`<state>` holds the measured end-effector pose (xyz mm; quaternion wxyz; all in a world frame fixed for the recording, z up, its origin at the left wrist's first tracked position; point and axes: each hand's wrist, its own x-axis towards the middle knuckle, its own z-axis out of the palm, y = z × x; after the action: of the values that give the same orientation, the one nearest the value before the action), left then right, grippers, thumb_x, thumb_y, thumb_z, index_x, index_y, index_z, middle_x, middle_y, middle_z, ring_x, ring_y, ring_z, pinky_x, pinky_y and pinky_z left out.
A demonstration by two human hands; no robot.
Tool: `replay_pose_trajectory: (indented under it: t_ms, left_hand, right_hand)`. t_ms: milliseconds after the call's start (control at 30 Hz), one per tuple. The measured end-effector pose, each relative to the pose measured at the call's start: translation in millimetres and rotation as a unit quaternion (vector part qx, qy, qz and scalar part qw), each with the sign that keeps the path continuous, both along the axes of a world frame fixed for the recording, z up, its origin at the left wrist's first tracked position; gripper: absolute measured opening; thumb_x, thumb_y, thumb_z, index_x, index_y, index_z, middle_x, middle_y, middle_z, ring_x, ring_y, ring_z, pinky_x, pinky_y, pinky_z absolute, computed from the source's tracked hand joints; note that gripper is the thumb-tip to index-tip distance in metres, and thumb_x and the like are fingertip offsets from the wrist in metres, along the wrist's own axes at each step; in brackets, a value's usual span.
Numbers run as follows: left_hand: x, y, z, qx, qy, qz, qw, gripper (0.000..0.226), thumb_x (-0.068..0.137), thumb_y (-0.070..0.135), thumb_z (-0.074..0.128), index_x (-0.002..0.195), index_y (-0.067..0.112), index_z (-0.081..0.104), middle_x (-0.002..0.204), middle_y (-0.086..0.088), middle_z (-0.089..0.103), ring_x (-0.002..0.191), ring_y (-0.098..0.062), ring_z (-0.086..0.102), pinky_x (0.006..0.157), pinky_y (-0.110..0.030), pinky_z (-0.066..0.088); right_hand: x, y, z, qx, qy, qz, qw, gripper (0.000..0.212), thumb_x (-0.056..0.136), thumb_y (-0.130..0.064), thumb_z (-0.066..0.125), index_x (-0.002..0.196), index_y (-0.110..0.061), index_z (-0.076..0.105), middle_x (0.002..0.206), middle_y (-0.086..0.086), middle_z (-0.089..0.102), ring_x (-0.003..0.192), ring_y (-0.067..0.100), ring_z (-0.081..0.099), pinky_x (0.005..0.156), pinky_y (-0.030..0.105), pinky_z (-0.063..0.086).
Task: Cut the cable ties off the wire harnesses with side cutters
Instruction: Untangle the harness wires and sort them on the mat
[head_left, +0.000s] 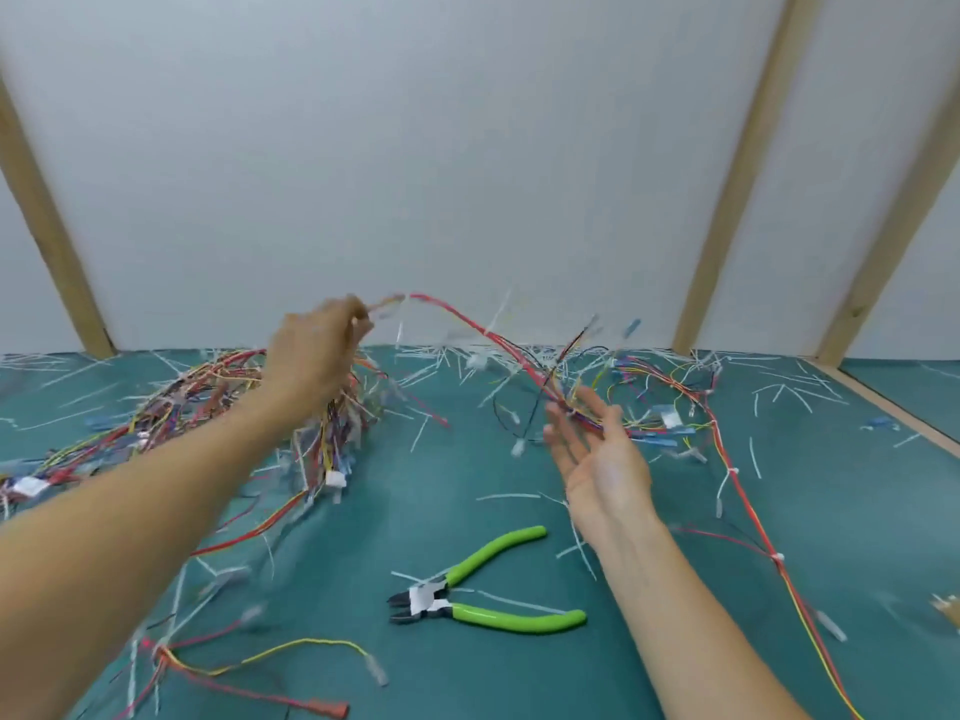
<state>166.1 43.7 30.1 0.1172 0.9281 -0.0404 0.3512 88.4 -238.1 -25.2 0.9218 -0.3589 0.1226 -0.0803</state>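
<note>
Nearest the camera, two bare forearms reach forward over the green bench (467, 491). Low left, a loose yellow wire (306, 644) with a clear terminal lies beside a red wire ending in an orange connector (332, 710). Side cutters (467, 597) with lime-green handles lie flat on the bench between the forearms, nobody touching them, handles spread, black tips pointing left. Left hand (317, 350) is raised, fingers curled and pinching the end of a red wire harness (498, 340) that arcs down to the right; blurred, so the exact grip is hard to read. Right hand (597, 449) is palm-up, fingers straight and relaxed, the red harness strands draped across its fingertips, not gripped. Behind and under the left hand, a big tangled pile of multicolour harnesses (182, 407) with white plugs runs off the left edge. Far right, another harness bundle (670, 402) with blue connectors sits on the bench; one long red-and-yellow lead (763, 532) trails from it toward the lower right with white cable ties (733, 470) on it. Cut white tie scraps (506, 496) are scattered over the whole bench. White wall panels (415, 174) with wooden battens (737, 174) stand behind. No containers in view.
</note>
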Motion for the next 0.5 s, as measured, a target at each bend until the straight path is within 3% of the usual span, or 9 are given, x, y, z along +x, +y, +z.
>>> replay_pose_trajectory:
  t_ms: [67,133,267,333,400,467,500]
  left_hand:
    - [-7.6,14.9,-20.9,0.085,0.102,-0.076,0.988,0.029,0.097,0.046,0.057,0.11,0.021,0.062,0.098,-0.001,0.068,0.085,-0.03,0.066,0.069,-0.037,0.047]
    - [-10.3,27.3,-29.1,0.107,0.121,-0.113,0.98,0.024,0.097,0.042,0.057,0.109,0.021,0.062,0.097,0.001,0.065,0.086,-0.028,0.065,0.069,-0.035,0.046]
    - [-0.9,50.4,-7.2,0.068,0.098,0.029,0.993,0.028,0.104,0.031,0.046,0.111,0.012,0.065,0.109,-0.013,0.063,0.097,-0.039,0.063,0.081,-0.047,0.05]
    - [2.7,60.8,19.6,0.042,0.047,0.11,0.992,0.034,0.106,0.031,0.041,0.105,0.01,0.068,0.107,-0.02,0.067,0.097,-0.042,0.063,0.082,-0.049,0.05]
    - [4.3,63.7,60.0,-0.085,-0.018,0.184,0.979,0.037,0.104,0.027,0.037,0.105,0.012,0.07,0.111,-0.022,0.065,0.104,-0.043,0.061,0.092,-0.051,0.044]
    - [0.6,33.0,87.9,-0.151,-0.177,0.131,0.964,0.037,0.097,0.025,0.036,0.108,0.018,0.071,0.119,-0.016,0.062,0.112,-0.036,0.057,0.097,-0.051,0.042]
    - [-4.2,6.2,96.1,-0.117,-0.229,0.028,0.966,0.034,0.094,0.022,0.04,0.109,0.02,0.07,0.119,-0.011,0.061,0.11,-0.032,0.058,0.094,-0.05,0.044]
  right_hand:
    - [4.9,-12.6,2.3,0.028,0.008,-0.028,0.999,0.041,0.113,-0.034,0.033,0.113,-0.01,0.066,0.101,0.016,0.067,0.067,0.013,0.076,0.056,0.024,0.06]
    - [4.8,-19.9,0.9,0.038,0.018,-0.04,0.998,0.038,0.113,-0.031,0.035,0.116,-0.008,0.065,0.1,0.015,0.067,0.064,0.014,0.075,0.056,0.024,0.06]
    - [2.0,-16.4,-1.9,0.017,0.01,-0.014,1.0,0.039,0.113,-0.032,0.034,0.119,-0.005,0.063,0.086,0.012,0.074,0.067,0.015,0.075,0.059,0.025,0.061]
    - [-0.5,-3.0,-1.2,-0.067,0.007,0.025,0.997,0.04,0.112,-0.033,0.036,0.116,-0.007,0.066,0.099,0.012,0.072,0.075,0.016,0.076,0.065,0.027,0.062]
    - [-6.2,18.5,-4.3,-0.171,-0.002,0.094,0.981,0.041,0.111,-0.036,0.038,0.121,-0.01,0.068,0.111,0.008,0.074,0.088,0.02,0.077,0.071,0.03,0.063]
    - [-7.7,33.1,-9.8,-0.212,-0.011,0.129,0.969,0.042,0.11,-0.038,0.039,0.121,-0.013,0.071,0.111,0.004,0.077,0.089,0.021,0.077,0.069,0.03,0.063]
    - [-7.7,34.7,-10.7,-0.206,-0.012,0.122,0.971,0.042,0.11,-0.038,0.04,0.12,-0.013,0.072,0.107,0.004,0.077,0.085,0.021,0.077,0.066,0.03,0.063]
